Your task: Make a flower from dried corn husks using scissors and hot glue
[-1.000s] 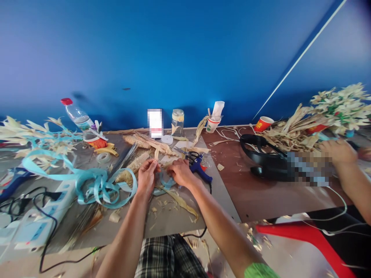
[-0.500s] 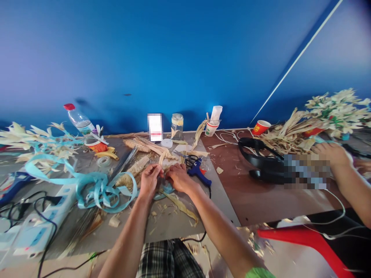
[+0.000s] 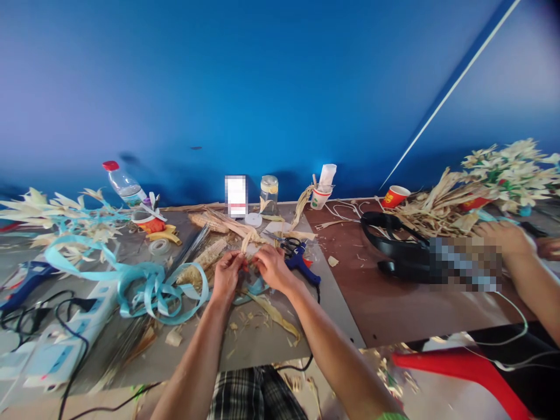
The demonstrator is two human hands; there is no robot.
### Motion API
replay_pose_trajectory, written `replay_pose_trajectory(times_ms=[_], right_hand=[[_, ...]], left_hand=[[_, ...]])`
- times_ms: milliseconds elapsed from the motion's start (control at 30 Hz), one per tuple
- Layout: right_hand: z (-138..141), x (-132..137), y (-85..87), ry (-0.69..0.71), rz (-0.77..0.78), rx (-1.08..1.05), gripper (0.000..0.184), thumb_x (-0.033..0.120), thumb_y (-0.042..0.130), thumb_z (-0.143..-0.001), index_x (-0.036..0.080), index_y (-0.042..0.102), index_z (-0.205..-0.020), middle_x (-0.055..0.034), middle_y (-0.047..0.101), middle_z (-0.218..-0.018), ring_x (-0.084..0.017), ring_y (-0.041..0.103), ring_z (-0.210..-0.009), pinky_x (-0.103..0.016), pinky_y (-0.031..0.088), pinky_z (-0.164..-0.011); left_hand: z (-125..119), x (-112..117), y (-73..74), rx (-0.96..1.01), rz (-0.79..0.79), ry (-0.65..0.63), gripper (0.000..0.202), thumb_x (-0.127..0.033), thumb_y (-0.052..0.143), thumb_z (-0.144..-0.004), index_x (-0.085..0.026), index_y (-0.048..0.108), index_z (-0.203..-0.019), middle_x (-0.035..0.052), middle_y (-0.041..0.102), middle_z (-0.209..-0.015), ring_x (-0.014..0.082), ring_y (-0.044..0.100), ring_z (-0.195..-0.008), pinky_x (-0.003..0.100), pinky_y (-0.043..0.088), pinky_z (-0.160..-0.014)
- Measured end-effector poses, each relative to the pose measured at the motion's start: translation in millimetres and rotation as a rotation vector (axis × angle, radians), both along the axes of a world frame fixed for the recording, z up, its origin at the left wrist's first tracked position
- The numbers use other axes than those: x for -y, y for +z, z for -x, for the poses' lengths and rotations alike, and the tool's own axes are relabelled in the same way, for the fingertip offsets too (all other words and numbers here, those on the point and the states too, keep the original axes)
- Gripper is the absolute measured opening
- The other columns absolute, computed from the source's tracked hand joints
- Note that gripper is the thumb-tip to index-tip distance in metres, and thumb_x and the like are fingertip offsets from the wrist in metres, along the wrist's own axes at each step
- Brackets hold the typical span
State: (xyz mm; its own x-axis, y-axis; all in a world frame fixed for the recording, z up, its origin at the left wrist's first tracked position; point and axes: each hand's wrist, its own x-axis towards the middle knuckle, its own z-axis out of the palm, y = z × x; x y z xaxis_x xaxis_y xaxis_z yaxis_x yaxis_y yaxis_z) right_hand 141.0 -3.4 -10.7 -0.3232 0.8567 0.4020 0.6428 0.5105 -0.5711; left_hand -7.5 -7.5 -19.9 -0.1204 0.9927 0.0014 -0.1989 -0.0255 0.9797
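Observation:
My left hand [image 3: 226,273] and my right hand [image 3: 272,266] meet over the grey table top [image 3: 262,344], fingers pinched together on a small pale corn husk piece [image 3: 247,240] that sticks up between them. A tiny red bit shows between the fingertips. Light blue ribbon [image 3: 149,286] curls just left of my left hand, and one loop runs under both hands. A blue glue gun [image 3: 301,265] and black scissors [image 3: 286,242] lie just right of my right hand. Dried corn cobs [image 3: 205,256] lie behind my left hand.
Another person's hand [image 3: 503,236] rests at the right by a heap of husks [image 3: 437,213] and husk flowers [image 3: 511,169]. A water bottle [image 3: 125,185], jar [image 3: 268,191], paper cups [image 3: 319,197], tape roll [image 3: 158,246], power strip [image 3: 65,344] and cables stand about. A red chair [image 3: 464,367] is front right.
Both hands have drawn closer together and lifted slightly, still pinched on the husk piece. The camera view has shifted a little; the other person's hand has barely moved.

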Motion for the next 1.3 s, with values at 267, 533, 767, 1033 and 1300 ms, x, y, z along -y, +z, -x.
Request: replay_pose_trajectory(times_ms=[267,533,767,1033,1300], right_hand=[[0.2,-7.7,5.2,-0.009,0.374,-0.953,0.014,0.031,0.055,-0.075,0.019,0.051,-0.077,0.0022,0.054,-0.065,-0.010,0.047,-0.055,-0.024,0.039,-0.057],[6.3,-3.2,4.0,-0.009,0.377,-0.826,0.010,0.028,0.056,-0.072,0.018,0.053,-0.073,0.0012,0.056,-0.064,-0.011,0.048,-0.055,-0.022,0.038,-0.053],[4.8,-1.7,4.5,-0.041,0.237,-0.644,0.009,0.025,0.052,-0.074,0.017,0.055,-0.074,0.0000,0.057,-0.067,-0.012,0.051,-0.060,-0.022,0.041,-0.058],[3.2,-1.5,4.3,-0.137,0.133,-0.531,0.007,0.022,0.049,-0.075,0.018,0.054,-0.073,-0.0009,0.058,-0.068,-0.012,0.052,-0.061,-0.022,0.040,-0.056],[0.7,1.1,6.4,-0.156,-0.024,-0.346,0.007,0.015,0.046,-0.074,0.019,0.052,-0.072,-0.0005,0.056,-0.065,-0.011,0.049,-0.055,-0.023,0.038,-0.058]], left_hand=[[-3.8,2.6,4.5,-0.025,0.018,-0.014,0.027,-0.037,0.066,-0.068,-0.014,0.058,-0.078,-0.0030,0.058,-0.058,0.0085,0.051,-0.048,0.021,0.038,-0.051],[-9.2,7.4,10.3,-0.122,0.023,-0.080,0.024,-0.038,0.064,-0.069,-0.015,0.060,-0.076,-0.0023,0.058,-0.056,0.0091,0.050,-0.046,0.020,0.034,-0.045],[-9.9,7.4,8.9,-0.138,0.048,-0.090,0.026,-0.038,0.065,-0.068,-0.015,0.060,-0.079,-0.0028,0.058,-0.055,0.0093,0.051,-0.046,0.020,0.036,-0.046],[-10.7,8.0,4.9,-0.151,0.045,-0.135,0.027,-0.040,0.065,-0.068,-0.015,0.060,-0.078,-0.0021,0.059,-0.058,0.0100,0.052,-0.047,0.021,0.037,-0.046],[-11.4,7.0,0.9,-0.189,0.013,-0.144,0.025,-0.038,0.063,-0.070,-0.015,0.061,-0.079,-0.0015,0.060,-0.057,0.0111,0.053,-0.048,0.022,0.038,-0.049]])
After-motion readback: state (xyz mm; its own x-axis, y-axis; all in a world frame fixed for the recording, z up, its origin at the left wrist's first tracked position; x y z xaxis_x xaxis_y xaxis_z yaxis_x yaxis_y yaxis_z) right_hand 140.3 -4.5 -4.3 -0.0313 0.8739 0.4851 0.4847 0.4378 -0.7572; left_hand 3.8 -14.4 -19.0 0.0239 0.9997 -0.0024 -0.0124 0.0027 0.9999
